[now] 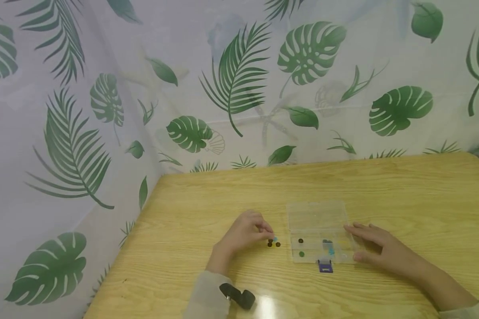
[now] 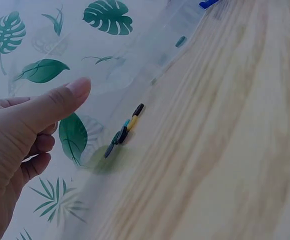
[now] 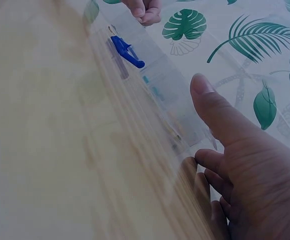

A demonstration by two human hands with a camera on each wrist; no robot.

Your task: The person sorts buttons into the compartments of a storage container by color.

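Note:
A clear plastic box (image 1: 297, 259) lies on the table with its lid (image 1: 317, 215) folded back. Its compartments hold small button-like discs, among them a dark one (image 1: 300, 241), a green one (image 1: 301, 254) and blue ones (image 1: 331, 251). Left of the box, my left hand (image 1: 245, 232) bends its thumb and fingers over a little group of discs (image 1: 278, 244), dark, blue and yellow. Whether its fingertips pinch a disc is hidden. My right hand (image 1: 387, 250) rests at the box's right side, fingers loosely extended and thumb apart, touching or very near the edge.
A purple-blue latch (image 1: 325, 266) juts from the box's front edge toward me. The wood-grain table (image 1: 183, 204) meets a leaf-printed cloth (image 1: 247, 88) at the back and left. A black strap device (image 1: 237, 296) sits on the left sleeve.

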